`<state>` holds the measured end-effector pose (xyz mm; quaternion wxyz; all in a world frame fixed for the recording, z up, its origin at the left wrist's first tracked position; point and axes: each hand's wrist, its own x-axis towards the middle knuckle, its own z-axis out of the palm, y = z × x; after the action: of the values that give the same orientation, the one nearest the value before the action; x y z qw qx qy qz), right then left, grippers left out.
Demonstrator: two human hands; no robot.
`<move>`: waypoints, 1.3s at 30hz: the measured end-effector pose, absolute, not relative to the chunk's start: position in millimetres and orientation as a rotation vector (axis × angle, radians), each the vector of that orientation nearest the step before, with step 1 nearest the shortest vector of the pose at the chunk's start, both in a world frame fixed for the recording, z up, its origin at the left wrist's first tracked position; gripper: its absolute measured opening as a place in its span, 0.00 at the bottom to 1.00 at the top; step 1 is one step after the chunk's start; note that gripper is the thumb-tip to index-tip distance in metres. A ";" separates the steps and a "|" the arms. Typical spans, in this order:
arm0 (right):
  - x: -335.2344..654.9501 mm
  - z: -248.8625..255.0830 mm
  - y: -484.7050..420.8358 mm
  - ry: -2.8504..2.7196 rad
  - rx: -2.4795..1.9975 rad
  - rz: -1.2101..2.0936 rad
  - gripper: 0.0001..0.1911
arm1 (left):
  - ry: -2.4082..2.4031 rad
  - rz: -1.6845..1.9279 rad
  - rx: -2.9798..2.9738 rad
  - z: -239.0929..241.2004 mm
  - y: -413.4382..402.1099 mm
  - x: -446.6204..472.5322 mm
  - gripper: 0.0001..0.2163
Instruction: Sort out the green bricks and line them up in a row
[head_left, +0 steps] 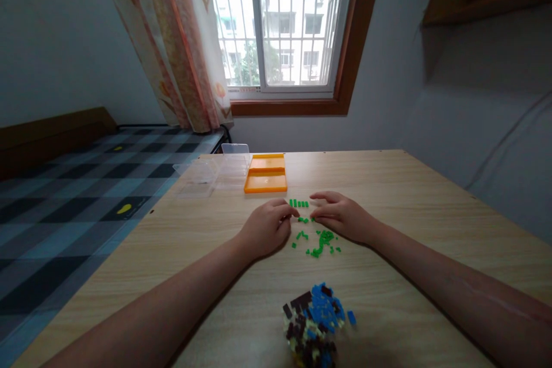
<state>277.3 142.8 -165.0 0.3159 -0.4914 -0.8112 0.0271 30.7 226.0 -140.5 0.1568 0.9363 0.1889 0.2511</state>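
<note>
My left hand [269,227] rests on the table, fingers bent and a little apart, its fingertips beside some small green toy bricks [303,220]. Opposite it, my right hand [342,215] has its fingers spread, with one fingertip at a tiny green brick [313,219]. No held piece shows in either hand. Just beyond the fingertips, several green bricks [299,203] stand in a short row. Closer to me lies a loose heap of small green bricks [325,238], with a few scattered around it.
Nearest me is a pile of blue [325,307], dark brown [299,302] and pale bricks. An orange two-part tray [266,183] lies at the back of the wooden table [409,201], with clear plastic boxes [196,178] to its left. A checked bed [86,184] adjoins the left edge.
</note>
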 end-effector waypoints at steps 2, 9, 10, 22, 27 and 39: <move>278.0 -166.2 144.0 -2.150 -1.298 0.049 0.09 | 0.562 0.729 2.669 -140.3 226.2 30.8 0.14; 277.2 -168.6 147.4 -2.148 -1.272 0.032 0.11 | 0.583 0.719 2.663 -139.7 226.4 31.1 0.14; 276.7 -167.2 146.5 -2.117 -1.271 0.044 0.11 | 0.563 0.711 2.658 -139.3 226.1 30.8 0.14; 291.2 -144.3 132.1 -1.995 -1.436 0.865 0.12 | 0.416 0.531 2.708 -130.6 218.3 26.5 0.07; 283.2 -142.5 133.4 -2.011 -1.488 0.741 0.11 | 0.438 0.573 2.687 -132.5 219.8 27.5 0.08; 286.9 -142.8 135.0 -1.996 -1.482 0.882 0.13 | 0.439 0.640 2.680 -134.6 222.7 28.3 0.09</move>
<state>286.9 135.0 -142.8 0.2491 -0.5441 -0.7329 0.3237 28.3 222.7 -134.6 0.1749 0.9457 0.1550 0.2260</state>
